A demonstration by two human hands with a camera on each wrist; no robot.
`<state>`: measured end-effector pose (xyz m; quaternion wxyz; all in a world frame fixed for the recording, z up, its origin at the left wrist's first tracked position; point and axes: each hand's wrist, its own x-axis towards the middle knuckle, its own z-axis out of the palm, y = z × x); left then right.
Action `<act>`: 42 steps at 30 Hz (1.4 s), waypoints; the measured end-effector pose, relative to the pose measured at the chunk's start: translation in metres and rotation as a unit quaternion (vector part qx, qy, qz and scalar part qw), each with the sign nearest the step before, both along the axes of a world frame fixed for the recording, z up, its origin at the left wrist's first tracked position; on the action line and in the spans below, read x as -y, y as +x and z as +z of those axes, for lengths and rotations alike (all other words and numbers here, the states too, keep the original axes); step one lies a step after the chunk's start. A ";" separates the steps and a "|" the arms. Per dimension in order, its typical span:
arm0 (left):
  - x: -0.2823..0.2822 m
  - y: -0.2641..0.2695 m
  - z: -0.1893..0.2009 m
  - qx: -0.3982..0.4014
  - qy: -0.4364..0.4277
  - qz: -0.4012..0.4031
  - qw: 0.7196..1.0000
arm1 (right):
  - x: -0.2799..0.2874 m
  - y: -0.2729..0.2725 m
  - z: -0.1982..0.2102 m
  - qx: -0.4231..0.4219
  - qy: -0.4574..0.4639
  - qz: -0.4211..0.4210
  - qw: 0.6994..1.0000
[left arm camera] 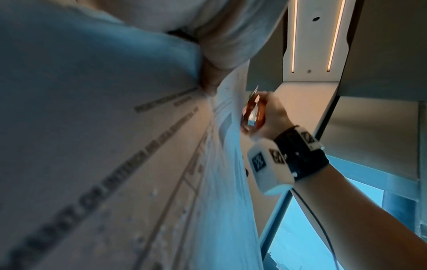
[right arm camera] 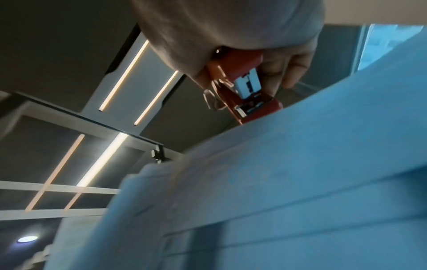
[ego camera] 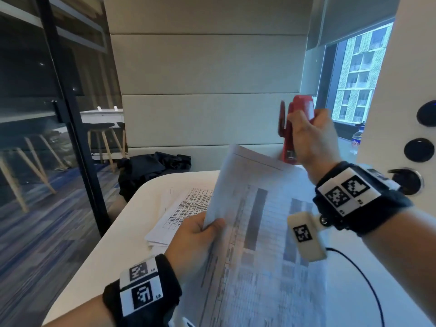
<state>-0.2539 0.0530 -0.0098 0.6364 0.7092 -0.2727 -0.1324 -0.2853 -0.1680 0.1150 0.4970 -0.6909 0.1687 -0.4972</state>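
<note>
The left hand [ego camera: 195,241] pinches the printed white paper sheets [ego camera: 254,232], the right hand [ego camera: 311,135] grips the red metal stapler [ego camera: 292,128] — keep edges flush, seat the corner fully.

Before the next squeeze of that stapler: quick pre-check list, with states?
1. Left hand grips the sheets: ok, thumb clamped over their left edge.
2. Right hand holds the red stapler: ok, fingers wrapped round it.
3. Sheet corner inside the stapler's mouth: cannot tell; its lower end sits at the top right corner, but the paper edge hides the gap.
4. Sheets squared up: cannot tell, blurred.
5. Left fingers away from the stapler: ok, they are at the opposite edge.
6. Spare stack out of the way: ok, flat on the table, left of the held sheets.
</note>
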 end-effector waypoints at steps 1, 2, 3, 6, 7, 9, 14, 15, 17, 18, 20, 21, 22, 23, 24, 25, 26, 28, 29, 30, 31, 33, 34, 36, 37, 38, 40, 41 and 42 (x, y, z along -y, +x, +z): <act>-0.003 0.004 0.002 0.006 0.000 0.016 1.000 | 0.011 -0.002 -0.004 -0.039 -0.001 -0.024 0.999; -0.006 0.009 0.004 0.012 -0.006 0.040 0.999 | 0.021 -0.005 -0.010 -0.089 -0.003 -0.042 0.995; -0.009 0.014 0.007 0.014 -0.016 0.065 0.998 | 0.029 -0.008 -0.017 -0.151 -0.013 -0.049 0.987; -0.017 0.031 0.013 -0.005 -0.045 0.105 0.993 | 0.039 -0.022 -0.052 -0.354 -0.090 -0.019 0.931; -0.020 0.036 0.014 -0.009 -0.049 0.112 0.992 | 0.038 -0.028 -0.065 -0.409 -0.119 -0.011 0.905; -0.021 0.045 0.014 -0.005 -0.047 0.126 0.991 | 0.028 -0.041 -0.085 -0.496 -0.152 0.030 0.854; -0.013 0.046 0.016 -0.018 -0.041 0.133 0.990 | 0.011 -0.051 -0.120 -0.648 -0.256 0.114 0.708; -0.011 0.045 0.016 -0.022 -0.040 0.131 0.990 | 0.008 -0.052 -0.124 -0.657 -0.278 0.124 0.689; -0.007 0.044 0.017 -0.033 -0.046 0.122 0.991 | 0.006 -0.054 -0.130 -0.641 -0.264 0.143 0.706; -0.005 0.044 0.018 -0.039 -0.051 0.116 0.991 | 0.009 -0.055 -0.134 -0.630 -0.210 0.162 0.730; 0.000 0.044 0.019 -0.051 -0.059 0.105 0.991 | 0.016 -0.057 -0.142 -0.570 -0.082 0.205 0.792; 0.002 0.044 0.020 -0.057 -0.064 0.102 0.991 | 0.018 -0.058 -0.145 -0.549 -0.085 0.223 0.801; 0.005 0.045 0.021 -0.062 -0.070 0.102 0.990 | 0.028 -0.056 -0.155 -0.520 -0.094 0.245 0.813; 0.008 0.045 0.023 -0.069 -0.077 0.104 0.989 | 0.026 -0.058 -0.153 -0.488 -0.096 0.261 0.827; 0.011 0.047 0.025 -0.077 -0.084 0.109 0.988 | 0.019 -0.062 -0.143 -0.461 -0.083 0.279 0.838; 0.014 0.049 0.026 -0.086 -0.091 0.114 0.986 | 0.010 -0.067 -0.131 -0.467 -0.108 0.299 0.825; 0.018 0.052 0.028 -0.096 -0.096 0.118 0.984 | 0.003 -0.072 -0.119 -0.513 -0.152 0.302 0.789; 0.026 0.057 0.031 -0.112 -0.112 0.128 0.979 | -0.012 -0.084 -0.098 -0.582 -0.212 0.292 0.728; 0.030 0.059 0.032 -0.119 -0.120 0.130 0.977 | -0.019 -0.088 -0.092 -0.559 -0.179 0.326 0.741; 0.035 0.060 0.033 -0.125 -0.127 0.132 0.975 | -0.023 -0.090 -0.091 -0.508 -0.109 0.367 0.771; 0.041 0.060 0.034 -0.130 -0.133 0.130 0.974 | -0.027 -0.090 -0.092 -0.444 -0.025 0.408 0.798; 0.053 0.058 0.036 -0.134 -0.142 0.122 0.973 | -0.032 -0.091 -0.096 -0.327 0.121 0.402 0.847; 0.059 0.056 0.037 -0.132 -0.147 0.112 0.974 | -0.031 -0.091 -0.099 -0.278 0.175 0.361 0.873; 0.070 0.050 0.037 -0.120 -0.136 0.073 0.981 | -0.023 -0.087 -0.105 -0.200 0.263 0.273 0.904; 0.073 0.047 0.037 -0.111 -0.114 0.050 0.986 | -0.015 -0.085 -0.106 -0.175 0.295 0.243 0.907; 0.075 0.044 0.036 -0.104 -0.089 0.026 0.990 | -0.005 -0.082 -0.107 -0.158 0.320 0.216 0.909; 0.076 0.043 0.032 -0.092 -0.031 -0.011 0.995 | 0.020 -0.077 -0.108 -0.141 0.350 0.171 0.910; 0.075 0.044 0.028 -0.076 0.005 -0.021 0.997 | 0.034 -0.075 -0.109 -0.141 0.360 0.153 0.910; 0.074 0.046 0.023 -0.054 0.044 -0.025 0.997 | 0.048 -0.074 -0.110 -0.145 0.367 0.136 0.909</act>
